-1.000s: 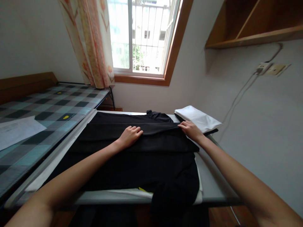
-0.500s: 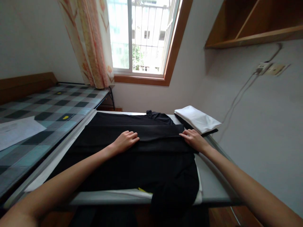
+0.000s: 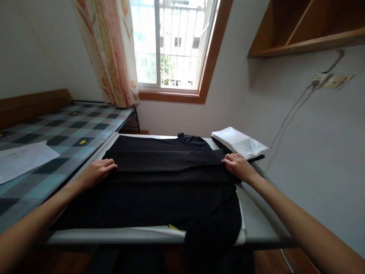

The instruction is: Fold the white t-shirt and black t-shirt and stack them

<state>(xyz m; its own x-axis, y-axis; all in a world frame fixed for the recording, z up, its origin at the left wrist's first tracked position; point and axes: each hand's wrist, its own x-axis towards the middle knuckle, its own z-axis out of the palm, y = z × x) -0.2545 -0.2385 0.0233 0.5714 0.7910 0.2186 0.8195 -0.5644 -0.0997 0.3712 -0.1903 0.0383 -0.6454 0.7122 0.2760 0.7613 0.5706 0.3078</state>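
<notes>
A black T-shirt lies spread over the table, one sleeve drooping past the near edge on the right and another bunched on the far side. Across its middle runs a long, flat band of black cloth; whether it is part of the shirt or a separate piece, I cannot tell. At the band's left end, my left hand is closed on the cloth with curled fingers. My right hand pinches the band's right end. The fingertips of both hands are partly hidden.
Behind my right hand sits a folded white cloth on something black. White material shows beneath the shirt along the table's near edge. To the left is a bed with a checkered mattress and a paper sheet. Wooden shelves hang at right.
My left hand has slid left from the middle of the black band to its left end. My right hand stays at the right end. The view has shifted slightly.
</notes>
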